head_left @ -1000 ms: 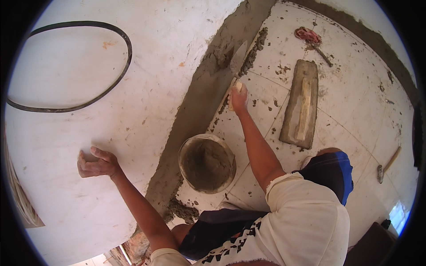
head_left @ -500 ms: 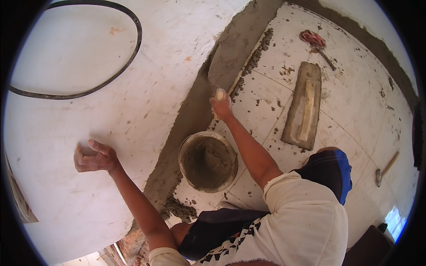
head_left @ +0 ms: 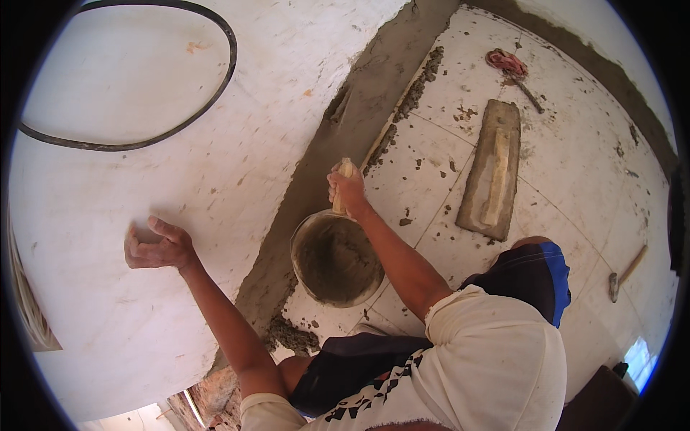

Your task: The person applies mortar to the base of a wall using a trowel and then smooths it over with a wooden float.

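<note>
My right hand (head_left: 347,189) is closed around the pale wooden handle (head_left: 346,169) of what looks like a plastering trowel. Its blade does not show clearly against the wet grey mortar strip (head_left: 374,86) along the foot of the wall. Just below this hand stands a bucket (head_left: 294,248), its inside coated with grey mortar. Over on the left, my left hand (head_left: 161,243) rests at the white wall (head_left: 237,158). Its fingers are loosely curled, the thumb apart from them, and nothing is in it.
A long mortar-caked float (head_left: 491,172) lies on the tiled floor to the right. Beyond it are a reddish cloth (head_left: 506,62) and a short rod (head_left: 530,97). A hammer (head_left: 627,274) lies far right. Mortar crumbs (head_left: 293,335) lie near the bucket; a black hose (head_left: 231,68) loops at upper left.
My right hand has come back toward the bucket with the wooden handle, which now stands more upright in view. My left hand has barely shifted.
</note>
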`<action>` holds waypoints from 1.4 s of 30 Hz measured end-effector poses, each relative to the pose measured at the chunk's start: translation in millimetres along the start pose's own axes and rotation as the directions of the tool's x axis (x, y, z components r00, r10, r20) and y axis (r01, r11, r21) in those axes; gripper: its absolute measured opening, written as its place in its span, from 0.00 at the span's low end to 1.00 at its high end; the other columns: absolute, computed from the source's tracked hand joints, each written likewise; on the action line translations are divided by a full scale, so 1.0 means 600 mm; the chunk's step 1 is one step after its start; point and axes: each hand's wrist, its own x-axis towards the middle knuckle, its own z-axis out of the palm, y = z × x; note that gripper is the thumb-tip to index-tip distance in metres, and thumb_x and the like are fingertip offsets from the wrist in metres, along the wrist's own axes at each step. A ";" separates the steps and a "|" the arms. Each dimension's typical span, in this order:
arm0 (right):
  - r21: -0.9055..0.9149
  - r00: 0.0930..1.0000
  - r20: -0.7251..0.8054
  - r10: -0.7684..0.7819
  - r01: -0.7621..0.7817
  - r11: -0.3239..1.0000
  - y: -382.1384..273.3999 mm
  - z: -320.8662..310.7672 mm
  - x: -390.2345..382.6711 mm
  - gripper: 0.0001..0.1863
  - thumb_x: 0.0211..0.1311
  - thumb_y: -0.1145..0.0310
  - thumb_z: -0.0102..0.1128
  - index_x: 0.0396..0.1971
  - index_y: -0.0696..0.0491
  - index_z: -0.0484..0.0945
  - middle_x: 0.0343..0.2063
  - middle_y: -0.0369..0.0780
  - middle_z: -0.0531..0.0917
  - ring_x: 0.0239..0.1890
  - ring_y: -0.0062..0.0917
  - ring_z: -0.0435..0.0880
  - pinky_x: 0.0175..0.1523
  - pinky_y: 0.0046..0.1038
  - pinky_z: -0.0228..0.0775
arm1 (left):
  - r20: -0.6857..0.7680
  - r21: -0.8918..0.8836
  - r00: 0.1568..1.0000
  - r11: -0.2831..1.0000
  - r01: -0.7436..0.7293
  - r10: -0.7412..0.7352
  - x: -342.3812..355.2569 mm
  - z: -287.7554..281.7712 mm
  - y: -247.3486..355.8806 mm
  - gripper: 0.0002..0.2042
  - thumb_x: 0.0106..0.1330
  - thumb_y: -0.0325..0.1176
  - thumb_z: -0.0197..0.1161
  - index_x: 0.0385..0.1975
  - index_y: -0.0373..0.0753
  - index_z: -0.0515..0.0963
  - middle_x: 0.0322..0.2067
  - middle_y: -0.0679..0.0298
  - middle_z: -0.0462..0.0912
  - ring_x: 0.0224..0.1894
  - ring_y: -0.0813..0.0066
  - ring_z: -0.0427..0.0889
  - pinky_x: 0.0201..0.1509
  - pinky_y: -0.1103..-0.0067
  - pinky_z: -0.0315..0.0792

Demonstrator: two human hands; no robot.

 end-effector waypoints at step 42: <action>-0.325 0.943 -0.317 0.102 -0.209 0.923 0.063 0.093 -0.121 0.13 0.56 0.71 0.61 0.38 0.56 0.68 0.23 0.38 0.75 0.19 0.22 0.76 0.20 0.28 0.73 | -0.027 0.003 1.000 1.000 0.013 -0.013 0.000 0.000 -0.001 0.19 0.71 0.49 0.58 0.43 0.36 0.72 0.43 0.57 0.75 0.47 0.59 0.69 0.49 0.66 0.67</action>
